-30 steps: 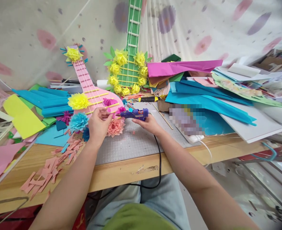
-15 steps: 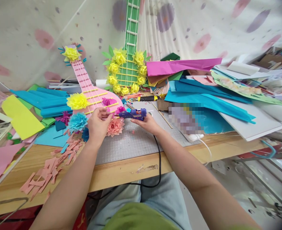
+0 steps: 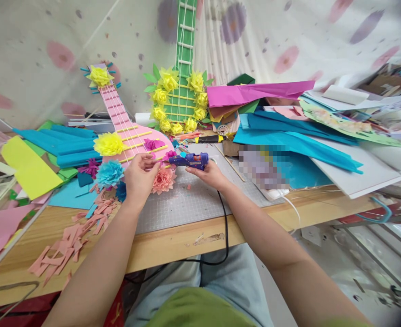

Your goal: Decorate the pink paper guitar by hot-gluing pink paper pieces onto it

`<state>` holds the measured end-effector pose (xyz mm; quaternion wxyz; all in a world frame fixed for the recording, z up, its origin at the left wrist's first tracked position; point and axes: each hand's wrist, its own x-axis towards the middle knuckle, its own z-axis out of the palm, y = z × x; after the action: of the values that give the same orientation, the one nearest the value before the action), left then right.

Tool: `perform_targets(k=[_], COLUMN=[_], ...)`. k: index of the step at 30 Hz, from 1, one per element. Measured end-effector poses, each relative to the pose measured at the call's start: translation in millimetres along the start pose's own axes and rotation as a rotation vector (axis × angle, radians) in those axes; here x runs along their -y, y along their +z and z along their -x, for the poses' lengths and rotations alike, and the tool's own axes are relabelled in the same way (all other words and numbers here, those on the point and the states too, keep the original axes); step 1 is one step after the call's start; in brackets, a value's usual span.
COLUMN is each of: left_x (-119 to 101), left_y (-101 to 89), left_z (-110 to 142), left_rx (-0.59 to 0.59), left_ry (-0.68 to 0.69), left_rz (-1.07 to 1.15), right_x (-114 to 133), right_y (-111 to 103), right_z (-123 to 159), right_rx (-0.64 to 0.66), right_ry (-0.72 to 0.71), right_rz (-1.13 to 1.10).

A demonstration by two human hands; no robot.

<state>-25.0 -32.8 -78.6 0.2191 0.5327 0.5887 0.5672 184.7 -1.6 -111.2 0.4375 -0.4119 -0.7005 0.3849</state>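
Note:
My right hand (image 3: 210,174) is wrapped around a purple-blue hot glue gun (image 3: 190,160), its nozzle pointing left. Close to the nozzle, my left hand (image 3: 141,174) is closed in a pinch; what its fingertips hold is too small to make out. Both hands are over the lower body of a pink paper guitar (image 3: 116,109) with yellow stick bars and white strings. Paper flowers surround its body: a yellow flower (image 3: 109,144), a blue flower (image 3: 109,173), a coral flower (image 3: 163,180) below the nozzle, and a magenta flower (image 3: 153,144).
A green paper guitar (image 3: 184,63) stands behind, ringed with yellow flowers. Coral paper scraps (image 3: 64,245) lie at left. Under the work is a grey cutting mat (image 3: 200,204). Blue paper sheets (image 3: 299,145) pile up at right. The glue gun's black cord (image 3: 226,227) hangs over the table edge.

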Motion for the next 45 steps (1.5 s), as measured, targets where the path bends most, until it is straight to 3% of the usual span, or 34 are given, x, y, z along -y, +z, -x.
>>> perform_targets(k=[12,19,22,28,35,38,42,45], left_x=[-2,1,0,-3,-3,2,6,4], left_y=[0.1,0.0,-0.5,-0.1,-1.5,-2.1,-1.5,-1.7], left_z=[1,-1,-2,0,1,-1,-3,-3], left_rx=[0.011,-0.020,-0.032,-0.033,-0.107,-0.120,-0.122,-0.124], left_ry=[-0.046,-0.051,-0.042,-0.023,0.079,0.056,0.046,0.079], left_rz=[0.046,0.102,0.094,0.099,-0.080,-0.072,-0.054,-0.116], right_x=[4,-8,-17,-32,-39,-38,-20,2], right_y=[-5,-34,-47,-55,-54,-56,-56,-44], right_z=[-1,-11,-13,-16,-16,-15,-11,-3], right_rx=[-0.063,-0.499,-0.605,-0.523,-0.435,-0.524,-0.804,-0.828], right_ry=[0.057,0.136,0.195,0.424,0.474,0.401,0.038,-0.145], right_rz=[-0.040,0.078,0.225,0.531,0.613,0.574,0.629,0.689])
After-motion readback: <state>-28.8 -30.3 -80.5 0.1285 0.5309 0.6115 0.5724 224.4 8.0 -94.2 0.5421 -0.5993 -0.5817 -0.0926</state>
